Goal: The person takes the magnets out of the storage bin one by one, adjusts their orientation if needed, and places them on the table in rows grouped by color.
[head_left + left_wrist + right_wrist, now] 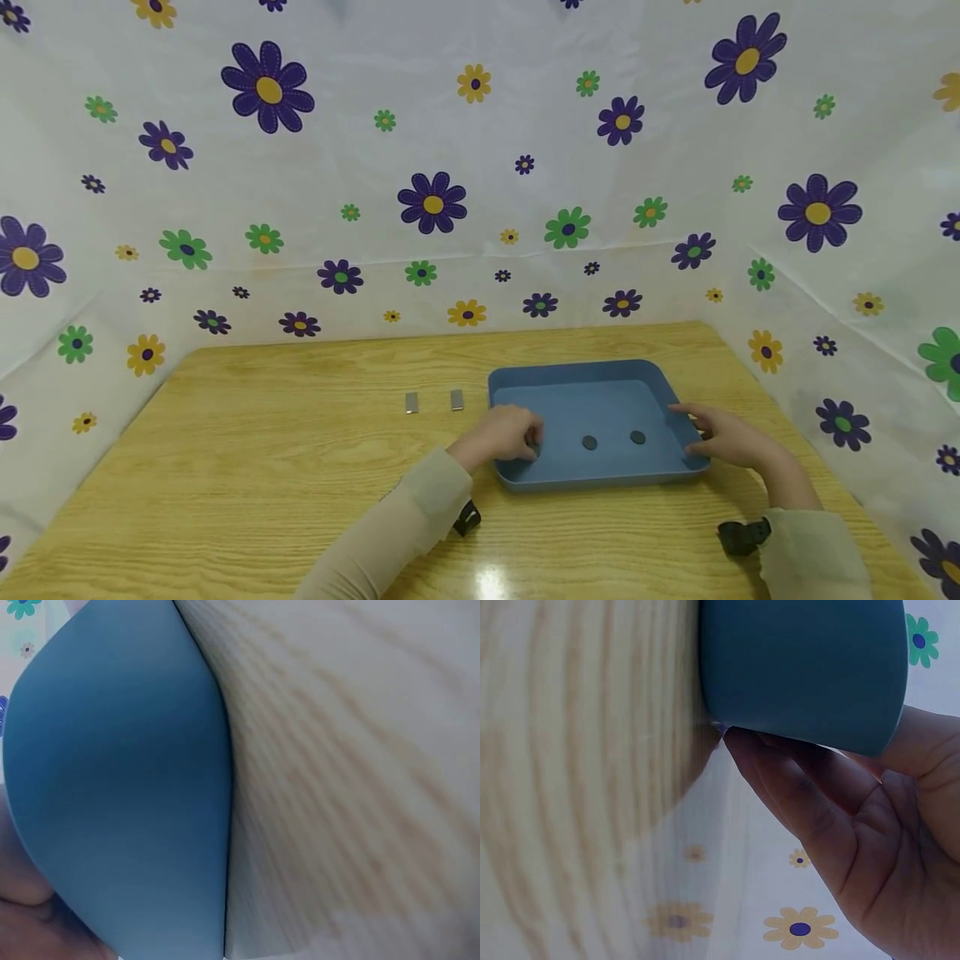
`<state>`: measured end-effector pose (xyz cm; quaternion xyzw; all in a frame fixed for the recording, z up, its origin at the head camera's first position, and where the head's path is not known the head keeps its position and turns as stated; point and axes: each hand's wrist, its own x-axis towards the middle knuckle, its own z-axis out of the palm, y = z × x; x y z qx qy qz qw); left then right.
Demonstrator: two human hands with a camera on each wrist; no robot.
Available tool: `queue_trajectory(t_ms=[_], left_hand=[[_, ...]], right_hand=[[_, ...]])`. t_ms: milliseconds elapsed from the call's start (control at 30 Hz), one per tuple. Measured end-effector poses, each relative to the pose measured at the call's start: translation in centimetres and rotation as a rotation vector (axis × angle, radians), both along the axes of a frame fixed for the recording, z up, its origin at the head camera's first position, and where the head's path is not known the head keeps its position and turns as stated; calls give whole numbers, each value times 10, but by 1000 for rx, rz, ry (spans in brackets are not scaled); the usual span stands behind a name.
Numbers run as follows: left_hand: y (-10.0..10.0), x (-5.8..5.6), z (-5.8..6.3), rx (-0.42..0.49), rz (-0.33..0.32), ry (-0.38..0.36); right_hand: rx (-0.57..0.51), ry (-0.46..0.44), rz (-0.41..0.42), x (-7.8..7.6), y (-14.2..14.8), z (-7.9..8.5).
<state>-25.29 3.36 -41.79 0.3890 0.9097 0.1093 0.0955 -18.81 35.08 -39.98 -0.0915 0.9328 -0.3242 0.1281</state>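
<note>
A blue tray [600, 479] sits on the table's right half, its outer wall filling much of both wrist views. My left hand [512, 433] reaches over its left rim, curled fingers and thumb pinching a small dark disc [536, 449] low over the tray floor; most of that disc is hidden by the fingers. Two more flat dark round discs lie in the tray, one near the middle [589, 442] and one farther right [637, 437]. At the tray's right end my right hand [738, 437] holds the wall, thumb at the rim and fingers [810, 799] along the outside.
Two small grey rectangular pieces, a left one [412, 403] and a right one [457, 400], lie on the wooden table [262, 467] left of the tray. A white flowered cloth [480, 150] hangs around the back and both sides.
</note>
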Motion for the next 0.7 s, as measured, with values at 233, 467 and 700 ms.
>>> queue_trajectory(t_ms=[233, 467, 700], left_hand=[[-2, -3, 1, 44, 8, -13], [-5, -5, 0, 131, 15, -69], [-7, -10, -4, 358, 34, -159]], right_hand=[[5, -4, -5, 0, 0, -1], [14, -5, -5, -2, 2, -2], [25, 12, 4, -1, 2, -1]])
